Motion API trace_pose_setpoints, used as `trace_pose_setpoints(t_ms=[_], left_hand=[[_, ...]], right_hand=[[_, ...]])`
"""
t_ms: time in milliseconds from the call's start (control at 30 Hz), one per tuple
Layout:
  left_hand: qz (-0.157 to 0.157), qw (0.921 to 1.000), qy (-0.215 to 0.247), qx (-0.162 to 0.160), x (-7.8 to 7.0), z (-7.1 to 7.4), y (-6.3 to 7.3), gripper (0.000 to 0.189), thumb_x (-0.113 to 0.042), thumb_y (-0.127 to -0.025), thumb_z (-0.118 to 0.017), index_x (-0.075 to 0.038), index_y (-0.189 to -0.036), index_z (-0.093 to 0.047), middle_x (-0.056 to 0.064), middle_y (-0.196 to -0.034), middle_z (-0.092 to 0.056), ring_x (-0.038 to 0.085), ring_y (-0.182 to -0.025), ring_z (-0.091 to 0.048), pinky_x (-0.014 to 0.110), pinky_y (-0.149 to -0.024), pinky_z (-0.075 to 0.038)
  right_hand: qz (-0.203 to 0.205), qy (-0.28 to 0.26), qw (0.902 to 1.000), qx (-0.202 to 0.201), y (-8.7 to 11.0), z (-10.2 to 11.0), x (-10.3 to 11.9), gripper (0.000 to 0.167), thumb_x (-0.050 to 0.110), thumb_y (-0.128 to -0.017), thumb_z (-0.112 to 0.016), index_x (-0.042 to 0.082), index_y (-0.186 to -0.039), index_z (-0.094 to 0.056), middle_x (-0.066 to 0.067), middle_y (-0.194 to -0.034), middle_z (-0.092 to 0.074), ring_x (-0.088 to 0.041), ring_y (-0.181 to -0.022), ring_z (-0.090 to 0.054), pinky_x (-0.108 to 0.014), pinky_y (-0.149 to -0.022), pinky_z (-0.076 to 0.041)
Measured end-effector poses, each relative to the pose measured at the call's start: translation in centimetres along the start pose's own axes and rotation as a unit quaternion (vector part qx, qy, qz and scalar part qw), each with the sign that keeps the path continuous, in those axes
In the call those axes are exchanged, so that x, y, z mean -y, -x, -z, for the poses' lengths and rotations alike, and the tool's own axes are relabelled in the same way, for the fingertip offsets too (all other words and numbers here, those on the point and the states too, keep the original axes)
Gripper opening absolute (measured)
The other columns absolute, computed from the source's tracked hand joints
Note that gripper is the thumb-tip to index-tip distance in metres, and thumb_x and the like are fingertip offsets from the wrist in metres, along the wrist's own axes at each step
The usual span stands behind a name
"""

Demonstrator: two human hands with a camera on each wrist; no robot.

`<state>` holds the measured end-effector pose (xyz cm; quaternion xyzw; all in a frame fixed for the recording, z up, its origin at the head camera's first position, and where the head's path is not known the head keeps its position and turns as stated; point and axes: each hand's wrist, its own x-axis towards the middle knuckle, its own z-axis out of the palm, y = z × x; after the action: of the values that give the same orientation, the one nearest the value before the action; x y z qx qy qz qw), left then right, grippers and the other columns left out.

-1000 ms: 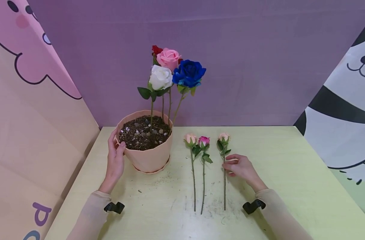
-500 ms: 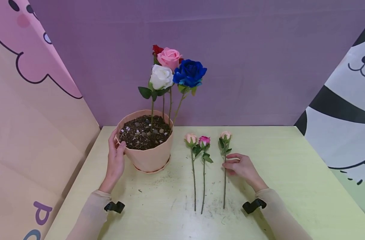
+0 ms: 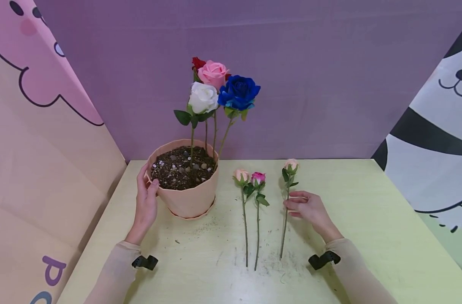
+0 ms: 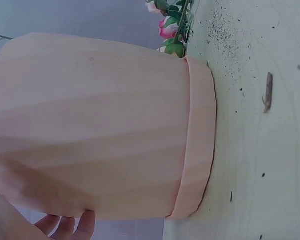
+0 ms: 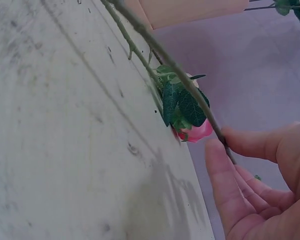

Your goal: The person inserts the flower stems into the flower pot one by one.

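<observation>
My right hand (image 3: 307, 209) pinches the stem of a pale pink rose (image 3: 290, 166) between thumb and fingertips. In the right wrist view that stem (image 5: 165, 57) slants up from the fingers, its shadow on the table beside it. My left hand (image 3: 145, 204) holds the left side of a pink flowerpot (image 3: 191, 200), thumb at the rim. The left wrist view shows its fingertips (image 4: 87, 220) against the pot wall. Dark soil with small pebbles fills the pot. A white rose (image 3: 203, 98), a blue rose (image 3: 239, 93), a pink rose (image 3: 213, 74) and a red flower (image 3: 198, 63) stand in it.
Between pot and right hand lie another pale pink rose (image 3: 240, 175) and a magenta rose (image 3: 258, 179), stems toward me. Soil crumbs dot the pale table (image 3: 352, 202). A purple backdrop (image 3: 322, 84) rises behind; printed panels flank both sides.
The pale pink rose in my right hand has shifted up and right, its flower tipping right and its stem now slanted. My left hand and the pot stay put.
</observation>
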<state>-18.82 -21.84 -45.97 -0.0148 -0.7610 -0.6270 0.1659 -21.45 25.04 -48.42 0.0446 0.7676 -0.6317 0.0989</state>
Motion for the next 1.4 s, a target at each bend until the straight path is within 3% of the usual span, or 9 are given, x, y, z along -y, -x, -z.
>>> trace_pose_setpoints(t_ms=[233, 667, 1000, 1300, 1400], left_hand=[[-0.001, 1.0000, -0.009, 0.000, 0.1, 0.1, 0.0, 0.061, -0.028, -0.115, -0.034, -0.029, -0.172, -0.011, 0.019, -0.173, -0.024, 0.038, -0.150, -0.040, 0.043, -0.110, -0.039], [0.003, 1.0000, -0.002, 0.002, -0.1, 0.0, 0.0, 0.061, -0.026, -0.115, -0.033, -0.029, -0.172, -0.012, 0.022, -0.169, -0.029, 0.038, -0.148, -0.042, 0.043, -0.111, -0.040], [0.007, 1.0000, -0.002, -0.001, -0.2, 0.0, 0.0, 0.061, -0.025, -0.115, -0.033, -0.030, -0.172, -0.012, 0.023, -0.167, -0.032, 0.038, -0.144, -0.045, 0.039, -0.108, -0.040], [0.007, 1.0000, 0.000, 0.002, -0.2, 0.0, 0.0, 0.061, -0.025, -0.115, -0.033, -0.030, -0.172, -0.012, 0.023, -0.167, -0.033, 0.037, -0.143, -0.046, 0.036, -0.106, -0.041], [0.008, 1.0000, 0.000, 0.001, -0.2, 0.0, 0.0, 0.061, -0.025, -0.115, -0.033, -0.030, -0.172, -0.012, 0.023, -0.168, -0.032, 0.037, -0.143, -0.045, 0.036, -0.106, -0.041]], right_hand=[[0.005, -0.018, 0.9998, -0.007, 0.2, 0.3, 0.5, 0.060, 0.007, -0.100, -0.073, -0.015, -0.148, -0.047, 0.008, -0.102, -0.077, -0.008, -0.093, -0.077, -0.028, -0.082, -0.064], [0.024, -0.020, 0.9992, -0.023, 0.4, 0.6, 1.6, 0.062, 0.009, -0.100, -0.074, -0.013, -0.150, -0.046, 0.012, -0.102, -0.075, -0.003, -0.094, -0.076, -0.025, -0.082, -0.063], [0.073, -0.043, 0.9953, -0.047, 1.0, 0.4, 2.9, 0.050, 0.011, -0.099, -0.076, -0.009, -0.139, -0.055, 0.019, -0.095, -0.076, 0.000, -0.089, -0.075, -0.024, -0.081, -0.063], [0.119, -0.086, 0.9870, -0.065, 1.8, -0.5, 4.1, 0.047, 0.009, -0.098, -0.077, -0.010, -0.134, -0.055, 0.017, -0.097, -0.079, -0.004, -0.089, -0.078, -0.025, -0.080, -0.063], [0.134, -0.113, 0.9822, -0.069, 2.0, -0.9, 4.9, 0.041, 0.007, -0.096, -0.078, -0.004, -0.130, -0.058, 0.014, -0.099, -0.080, -0.004, -0.089, -0.078, -0.026, -0.080, -0.063]])
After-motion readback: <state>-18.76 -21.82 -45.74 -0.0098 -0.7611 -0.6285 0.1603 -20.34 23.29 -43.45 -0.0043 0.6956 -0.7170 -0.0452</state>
